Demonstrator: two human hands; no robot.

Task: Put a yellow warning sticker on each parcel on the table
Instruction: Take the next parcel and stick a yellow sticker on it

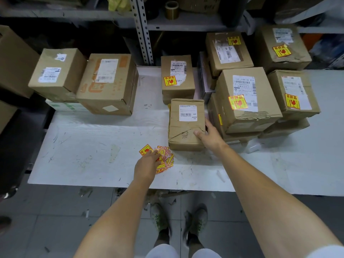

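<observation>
At the far left of the white table [89,146] two cardboard parcels stand side by side against the back: a left parcel [57,71], and just beside it a larger orange-printed parcel [108,84]. Both show white shipping labels and no yellow sticker on the faces in view. In front of them a broad stretch of scuffed tabletop runs to the near edge.

The left hand [147,163] lies palm down on the pile of yellow warning stickers [165,159], close to the near edge. Its fingertips are on the stickers, but I cannot tell whether they pinch one.

Just beyond the pile sits the small parcel [186,123]. Its long axis points away from the person, with the barcode label at its far end and a creased near end. The right hand [211,135] grips its near right corner, thumb on top and fingers down the right side. Behind it stands a stickered parcel [177,77].

Right of the small parcel, almost touching it, rises a crowded stack of stickered parcels [245,99], so open tabletop lies only to its left and along the near edge.
</observation>
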